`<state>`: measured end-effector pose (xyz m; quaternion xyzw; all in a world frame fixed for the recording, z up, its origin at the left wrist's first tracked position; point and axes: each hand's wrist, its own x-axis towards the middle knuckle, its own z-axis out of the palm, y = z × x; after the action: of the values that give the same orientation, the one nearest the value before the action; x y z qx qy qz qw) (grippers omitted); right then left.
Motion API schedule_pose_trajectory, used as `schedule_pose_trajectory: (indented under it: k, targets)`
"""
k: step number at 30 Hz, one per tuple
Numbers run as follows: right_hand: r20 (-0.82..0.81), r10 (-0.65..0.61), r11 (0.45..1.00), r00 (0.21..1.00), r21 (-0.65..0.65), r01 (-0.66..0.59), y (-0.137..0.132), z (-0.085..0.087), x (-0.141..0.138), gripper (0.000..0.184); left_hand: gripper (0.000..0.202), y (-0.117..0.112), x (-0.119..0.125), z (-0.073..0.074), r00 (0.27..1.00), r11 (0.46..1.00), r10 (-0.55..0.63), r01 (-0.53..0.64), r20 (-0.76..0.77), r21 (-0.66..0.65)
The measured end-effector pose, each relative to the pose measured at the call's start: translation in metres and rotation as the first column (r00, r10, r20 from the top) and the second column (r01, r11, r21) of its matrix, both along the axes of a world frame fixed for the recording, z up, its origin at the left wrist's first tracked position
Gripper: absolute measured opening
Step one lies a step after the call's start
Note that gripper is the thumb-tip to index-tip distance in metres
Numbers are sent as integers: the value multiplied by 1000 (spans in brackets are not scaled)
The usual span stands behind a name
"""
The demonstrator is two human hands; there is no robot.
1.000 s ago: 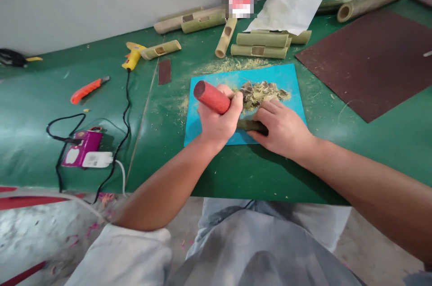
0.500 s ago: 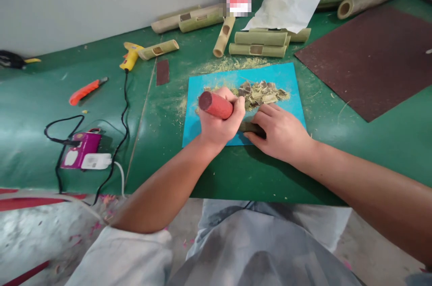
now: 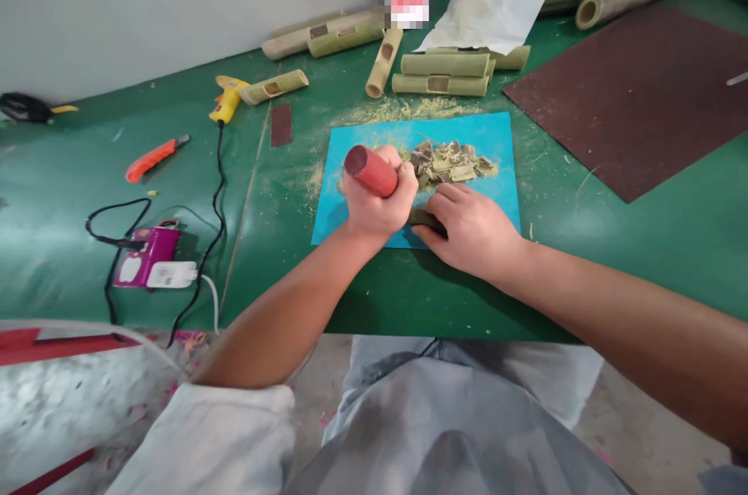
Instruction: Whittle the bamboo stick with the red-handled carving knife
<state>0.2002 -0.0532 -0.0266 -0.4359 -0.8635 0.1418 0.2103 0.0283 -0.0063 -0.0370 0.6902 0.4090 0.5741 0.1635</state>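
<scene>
The green tabletop (image 3: 70,199) is smooth with a glossy sheen; the brown sheet (image 3: 643,105) looks matt. The bamboo tubes (image 3: 444,65) have smooth skins, the bamboo chips (image 3: 447,161) rough, jagged edges. The yellow glue gun (image 3: 231,101) and orange utility knife (image 3: 150,161) have plastic bodies. The white paper (image 3: 485,15) is creased. The red handle (image 3: 377,174) may be painted wood.

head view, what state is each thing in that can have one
Left hand, shut round the red handle
Right hand, shut on a dark piece
Blue mat, flat, strewn with shavings
White paper, partly covering bamboo tubes
Orange knife, lying unheld
Yellow glue gun, corded, unheld
Brown sheet, flat
</scene>
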Motion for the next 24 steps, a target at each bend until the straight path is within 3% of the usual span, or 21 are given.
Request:
schedule_pose_trajectory:
  k: [5, 10, 24]
  targets:
    - [3, -4, 997, 1000, -77, 4, 4, 1, 1, 16, 43, -1, 7, 1, 988, 998, 7, 4, 157, -70]
    - [14, -23, 997, 1000, -67, 24, 4, 3, -1, 13, 42, 1, 10, 7, 950, 998, 60, -53, 306, -34]
    - [25, -3, 999, 1000, 37, 2, -4, -1, -2, 11, 46, -5, -1, 4, 992, 1000, -2, 5, 126, -19]
